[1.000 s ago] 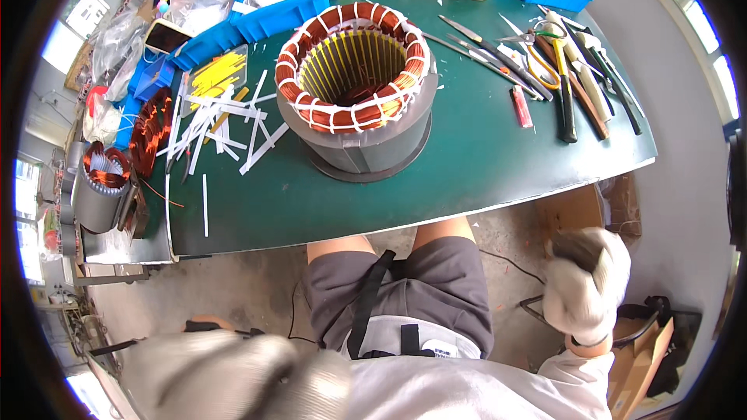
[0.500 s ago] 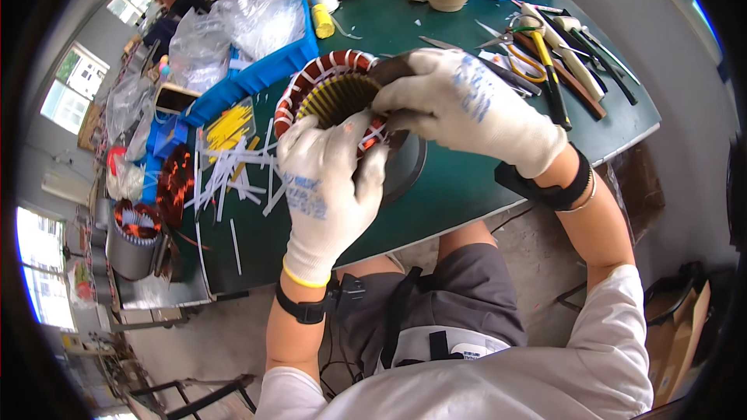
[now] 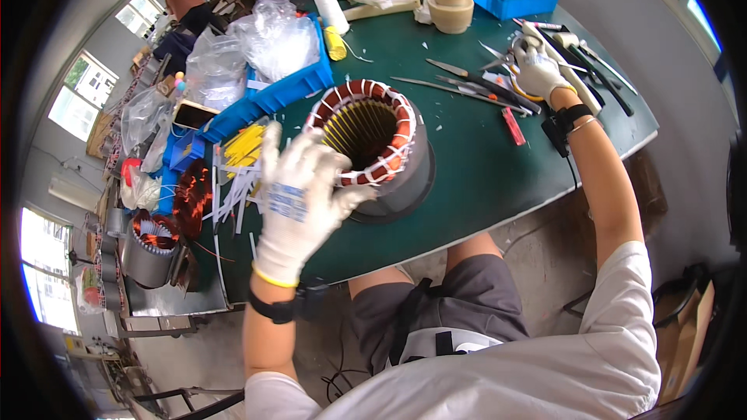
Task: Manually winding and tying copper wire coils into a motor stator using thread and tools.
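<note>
A motor stator (image 3: 401,152) stands upright on the green table, its red winding ring laced with white cord and yellow strips lining the slots inside. My left hand (image 3: 299,194), in a white glove, is at the ring's left rim with fingers spread, the thumb near its front edge; it grips nothing. Out at the right, my gloved right hand (image 3: 538,74) is over the tool pile with its fingers curled down. Beside it shows a yellow handle loop of scissors (image 3: 527,96); what the fingers close on is hidden.
Yellow strips (image 3: 245,146) and white strips (image 3: 233,201) lie left of the stator. Behind them is a blue tray (image 3: 268,103) with plastic bags. Pointed tools (image 3: 467,78) and a small red item (image 3: 513,126) lie to the right. Tape rolls (image 3: 450,14) stand at the back. Other people work beyond.
My right hand has left the stator and moved far right to the tools. My left hand has drawn back left from inside the ring, its fingers spreading. The dark piece at the ring is gone from view.
</note>
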